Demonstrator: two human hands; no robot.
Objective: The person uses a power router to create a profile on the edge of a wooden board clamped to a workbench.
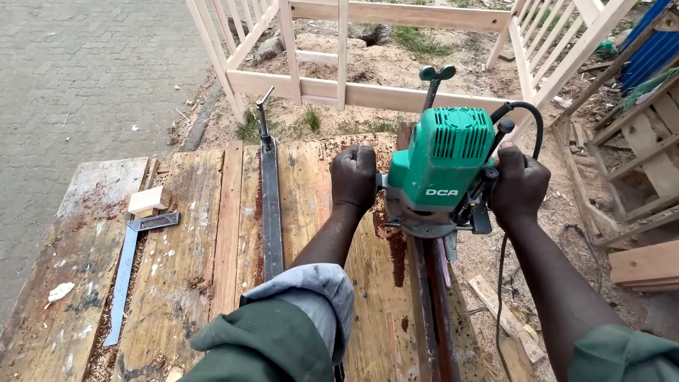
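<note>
Both hands closed tight on the green router (440, 166): left hand (353, 177) on its left side handle, right hand (518, 185) on the right one. Router sits upright btwn them, base down on a dark narrow strip (431, 297) whose long axis runs toward/away from the person, along the workbench (177, 247) right edge. Forearms reach fwd, roughly parallel, equally near. Bar clamp (271, 205) lies parallel, just left.

One green router (440, 168) stood at the desk's (191, 233) far right edge; two hands gripped it, the left hand (353, 177) and the right hand (518, 185); two long metal bar clamps (271, 205) lay on the boards; one steel square (131, 262) and one small wood block (148, 200) lay at the left; one pale slatted wooden frame (396, 92) stood beyond.
</note>
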